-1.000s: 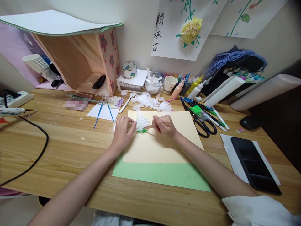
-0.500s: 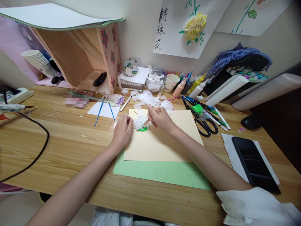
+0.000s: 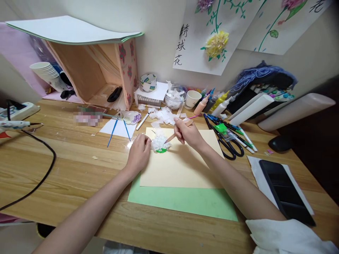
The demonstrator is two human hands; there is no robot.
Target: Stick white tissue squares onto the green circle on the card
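A white ruffled paper flower with a green piece at its lower edge lies near the top left of a cream sheet. My left hand rests at the sheet's left edge, its fingers curled beside the flower; what they pinch, if anything, is hidden. In my right hand is a wooden pencil, held slanted. Its pointed end touches the flower's right side. Beneath the cream sheet a green sheet sticks out at the front.
White paper scraps lie behind the sheet, near a bowl of scraps and a paper cup. Black scissors and pens are to the right, with a black phone-like slab farther out. A black cable curves at left.
The view has tilted up slightly. My right hand has drawn a little to the right and back from the flower, showing more of the pencil. My left hand stays beside the flower.
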